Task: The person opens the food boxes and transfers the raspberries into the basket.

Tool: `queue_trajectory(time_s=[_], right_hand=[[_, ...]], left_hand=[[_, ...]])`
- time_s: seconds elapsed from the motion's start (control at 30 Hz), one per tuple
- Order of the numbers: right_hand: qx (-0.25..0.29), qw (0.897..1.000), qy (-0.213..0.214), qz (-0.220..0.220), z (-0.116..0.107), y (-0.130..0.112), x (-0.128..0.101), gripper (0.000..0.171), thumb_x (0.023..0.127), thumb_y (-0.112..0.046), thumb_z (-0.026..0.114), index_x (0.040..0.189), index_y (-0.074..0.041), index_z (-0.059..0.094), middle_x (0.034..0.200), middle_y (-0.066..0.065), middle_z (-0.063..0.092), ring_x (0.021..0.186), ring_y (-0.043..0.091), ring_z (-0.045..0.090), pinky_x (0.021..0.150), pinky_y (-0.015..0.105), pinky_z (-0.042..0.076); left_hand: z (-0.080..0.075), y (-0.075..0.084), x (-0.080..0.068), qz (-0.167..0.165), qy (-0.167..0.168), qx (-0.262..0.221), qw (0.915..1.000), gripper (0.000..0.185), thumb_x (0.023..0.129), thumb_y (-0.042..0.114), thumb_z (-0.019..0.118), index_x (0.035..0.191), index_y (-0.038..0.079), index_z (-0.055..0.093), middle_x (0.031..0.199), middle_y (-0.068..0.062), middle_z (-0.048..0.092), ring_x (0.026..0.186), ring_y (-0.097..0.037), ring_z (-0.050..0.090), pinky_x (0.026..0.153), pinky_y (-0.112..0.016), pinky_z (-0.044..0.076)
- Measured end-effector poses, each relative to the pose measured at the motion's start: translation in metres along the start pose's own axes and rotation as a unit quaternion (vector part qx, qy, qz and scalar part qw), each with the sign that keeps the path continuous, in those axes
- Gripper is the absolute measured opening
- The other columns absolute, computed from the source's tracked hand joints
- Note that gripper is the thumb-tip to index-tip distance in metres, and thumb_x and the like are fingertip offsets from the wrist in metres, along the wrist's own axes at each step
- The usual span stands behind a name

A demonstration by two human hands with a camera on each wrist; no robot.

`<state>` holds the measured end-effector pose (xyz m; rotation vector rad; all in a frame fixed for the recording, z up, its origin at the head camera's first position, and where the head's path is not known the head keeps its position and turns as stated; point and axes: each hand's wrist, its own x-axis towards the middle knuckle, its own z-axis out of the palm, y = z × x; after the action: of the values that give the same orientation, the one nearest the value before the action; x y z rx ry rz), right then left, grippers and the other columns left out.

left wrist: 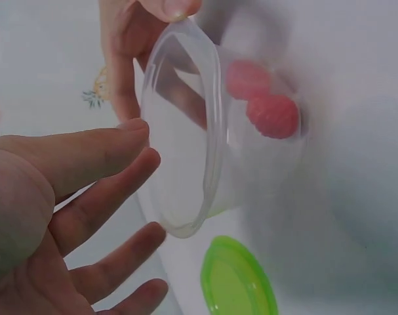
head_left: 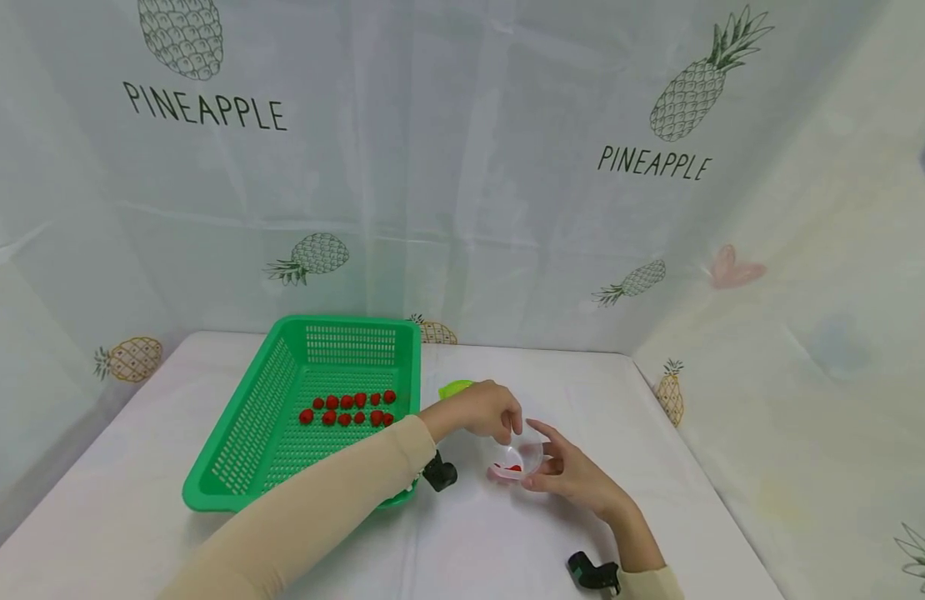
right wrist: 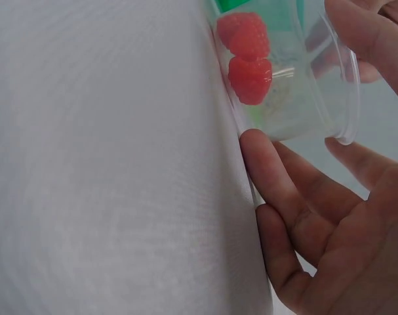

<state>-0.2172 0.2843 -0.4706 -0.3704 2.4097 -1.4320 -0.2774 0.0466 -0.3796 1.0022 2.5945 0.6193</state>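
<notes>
The head view looks down from above the table (head_left: 462, 542); both wrist views sit close, sharing the clear cup (left wrist: 185, 131).

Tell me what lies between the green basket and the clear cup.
In the head view, the left hand reaches across that stretch of white table between green basket and clear cup; a green lid lies just behind it.

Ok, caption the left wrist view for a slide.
Left hand open beside a clear cup holding two raspberries.
</notes>
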Motion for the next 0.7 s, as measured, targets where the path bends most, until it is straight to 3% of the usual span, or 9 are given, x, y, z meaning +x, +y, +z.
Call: queue_trajectory(time_s=[0.17, 0.27, 0.43, 0.7], right_hand=[[0.011, 1.0, -0.001, 0.001, -0.001, -0.002, -0.001, 0.099, 0.09, -0.025, 0.087, 0.168, -0.019, 0.027, 0.14, 0.024, 0.056, 0.103, 0.023, 0.07, 0.086, 0.032, 0.053], [0.009, 1.0, -0.002, -0.002, 0.0, -0.002, -0.001, 0.099, 0.09, -0.025, 0.087, 0.168, -0.02, 0.027, 0.137, 0.023, 0.059, 0.102, 0.023, 0.07, 0.084, 0.031, 0.053], [-0.002, 1.0, -0.001, -0.005, -0.001, -0.001, 0.001, 0.097, 0.089, -0.025, 0.087, 0.167, -0.025, 0.029, 0.13, 0.019, 0.063, 0.098, 0.023, 0.071, 0.084, 0.03, 0.052], [-0.001, 1.0, 0.002, -0.005, -0.001, -0.002, 0.001, 0.098, 0.089, -0.025, 0.087, 0.168, -0.022, 0.028, 0.139, 0.024, 0.058, 0.104, 0.024, 0.069, 0.085, 0.033, 0.053]], left_hand=[[0.003, 0.004, -0.001, 0.002, 0.008, -0.004, 1.0, 0.012, 0.092, 0.009, 0.083, 0.093, 0.02, 0.079, 0.087, 0.01, 0.072, 0.085, -0.006, 0.06, 0.073, -0.023, 0.052], [0.004, 0.004, -0.002, 0.02, 0.004, 0.003, 0.9998, 0.011, 0.092, 0.007, 0.081, 0.096, 0.017, 0.08, 0.087, 0.01, 0.071, 0.084, -0.006, 0.06, 0.072, -0.021, 0.051], [0.007, 0.005, -0.002, 0.03, -0.018, 0.008, 0.9993, 0.013, 0.092, 0.007, 0.081, 0.104, 0.012, 0.082, 0.084, 0.011, 0.067, 0.086, -0.007, 0.057, 0.072, -0.02, 0.05], [0.017, 0.002, 0.002, 0.022, -0.06, 0.024, 0.9977, 0.014, 0.092, 0.005, 0.08, 0.102, 0.014, 0.083, 0.084, 0.01, 0.066, 0.082, -0.007, 0.058, 0.072, -0.021, 0.05]])
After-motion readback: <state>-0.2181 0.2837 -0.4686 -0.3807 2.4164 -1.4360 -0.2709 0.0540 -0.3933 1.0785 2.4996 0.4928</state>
